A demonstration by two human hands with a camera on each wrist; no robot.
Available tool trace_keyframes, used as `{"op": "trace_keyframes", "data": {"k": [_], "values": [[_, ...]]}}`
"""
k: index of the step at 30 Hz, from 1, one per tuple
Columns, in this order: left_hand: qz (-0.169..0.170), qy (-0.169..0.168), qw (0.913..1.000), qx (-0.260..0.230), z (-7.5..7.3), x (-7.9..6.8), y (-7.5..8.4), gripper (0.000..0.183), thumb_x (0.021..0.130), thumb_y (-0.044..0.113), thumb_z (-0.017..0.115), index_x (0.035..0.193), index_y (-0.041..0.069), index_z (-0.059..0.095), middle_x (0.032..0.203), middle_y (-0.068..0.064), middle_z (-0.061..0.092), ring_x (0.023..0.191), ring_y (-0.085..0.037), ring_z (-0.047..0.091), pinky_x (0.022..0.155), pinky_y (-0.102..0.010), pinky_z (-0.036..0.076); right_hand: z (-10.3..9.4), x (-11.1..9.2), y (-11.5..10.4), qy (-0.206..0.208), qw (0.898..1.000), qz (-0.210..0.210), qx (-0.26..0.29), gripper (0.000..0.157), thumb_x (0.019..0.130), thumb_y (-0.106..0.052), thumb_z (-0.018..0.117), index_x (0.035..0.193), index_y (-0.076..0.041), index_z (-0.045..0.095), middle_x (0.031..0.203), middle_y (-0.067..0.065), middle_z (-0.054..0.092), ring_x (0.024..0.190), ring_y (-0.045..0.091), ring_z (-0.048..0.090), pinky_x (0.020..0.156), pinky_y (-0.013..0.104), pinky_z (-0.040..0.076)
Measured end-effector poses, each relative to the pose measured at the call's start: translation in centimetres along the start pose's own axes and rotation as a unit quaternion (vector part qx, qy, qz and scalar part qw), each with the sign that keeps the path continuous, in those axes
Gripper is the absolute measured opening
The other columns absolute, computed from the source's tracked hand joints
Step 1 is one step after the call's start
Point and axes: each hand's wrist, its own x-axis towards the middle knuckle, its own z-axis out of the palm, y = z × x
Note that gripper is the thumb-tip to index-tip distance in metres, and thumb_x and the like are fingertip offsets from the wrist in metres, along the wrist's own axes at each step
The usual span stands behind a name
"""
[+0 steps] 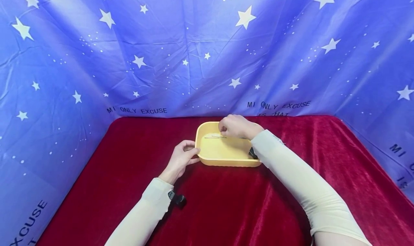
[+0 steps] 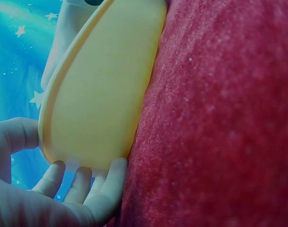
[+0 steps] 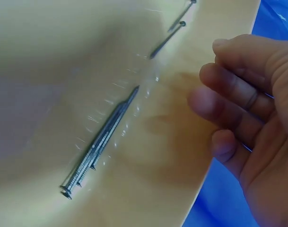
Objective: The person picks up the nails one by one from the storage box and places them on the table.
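Observation:
A yellow tray [image 1: 223,153] with rounded corners sits on the red cloth. My left hand [image 1: 181,156] holds its left end, thumb at the rim; in the left wrist view the fingertips press the outside of the wall. My right hand [image 1: 237,126] reaches over the tray's far side. In the right wrist view its fingers [image 3: 229,101] are loosely curled by the wall, and no thing shows between them. Several dark metal nails [image 3: 101,142] lie bunched together on the tray floor. Two more nails [image 3: 168,40] lie apart from them, their heads towards the wall.
Red velvet cloth [image 1: 129,188] covers the table. Behind it and on both sides hangs a blue curtain [image 1: 181,69] with white stars and printed letters. Small black cameras are strapped to both wrists, the left one [image 1: 177,199] beside the pale sleeve.

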Motion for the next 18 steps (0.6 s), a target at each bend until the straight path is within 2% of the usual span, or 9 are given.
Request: {"op": "trace_keyframes", "data": {"k": [3, 6, 10, 13, 18], "values": [[0.000, 0.001, 1.0000, 0.000, 0.0, 0.0, 0.1, 0.035, 0.083, 0.000, 0.064, 0.115, -0.008, 0.054, 0.095, -0.013, 0.061, 0.086, -0.026, 0.065, 0.077, -0.044, 0.057, 0.3, 0.2, -0.1, -0.002, 1.000, -0.002, -0.021, 0.011, 0.081, -0.015, 0.066, 0.072, -0.020, 0.065, 0.069, -0.008, 0.056, 0.067, 0.015, 0.051, 0.062, 0.036, 0.046], [0.002, 0.000, 1.0000, 0.000, 0.0, 0.0, 0.1, 0.035, 0.082, 0.000, 0.064, 0.115, -0.008, 0.054, 0.095, -0.013, 0.061, 0.086, -0.027, 0.065, 0.078, -0.045, 0.057, 0.7, 0.4, -0.1, -0.002, 0.999, -0.007, -0.044, 0.021, 0.080, -0.011, 0.063, 0.063, -0.021, 0.055, 0.063, -0.006, 0.047, 0.063, 0.016, 0.044, 0.058, 0.033, 0.040], [0.003, -0.002, 1.0000, 0.002, 0.0, 0.1, -0.1, 0.034, 0.082, 0.000, 0.064, 0.115, -0.007, 0.055, 0.094, -0.013, 0.061, 0.087, -0.026, 0.065, 0.079, -0.046, 0.057, 1.2, 0.4, -0.3, -0.019, 0.999, 0.003, -0.044, 0.029, 0.081, -0.008, 0.058, 0.060, -0.021, 0.043, 0.059, -0.005, 0.036, 0.059, 0.016, 0.037, 0.054, 0.030, 0.034], [0.001, -0.001, 1.0000, 0.004, 0.1, 0.0, -0.1, 0.034, 0.082, 0.000, 0.064, 0.114, -0.007, 0.055, 0.094, -0.013, 0.061, 0.087, -0.027, 0.065, 0.078, -0.045, 0.057, 1.5, 0.3, -0.5, -0.027, 0.999, 0.007, -0.041, 0.031, 0.081, -0.005, 0.057, 0.059, -0.020, 0.040, 0.059, -0.004, 0.031, 0.058, 0.015, 0.034, 0.053, 0.028, 0.033], [-0.002, -0.001, 1.0000, 0.002, 0.1, 0.0, 0.0, 0.036, 0.083, 0.000, 0.064, 0.116, -0.008, 0.054, 0.095, -0.014, 0.061, 0.088, -0.028, 0.065, 0.078, -0.044, 0.057, 1.9, 0.4, -0.6, -0.017, 0.999, 0.000, -0.049, 0.034, 0.081, -0.005, 0.058, 0.058, -0.019, 0.038, 0.059, -0.004, 0.030, 0.058, 0.016, 0.032, 0.052, 0.029, 0.032]]}}
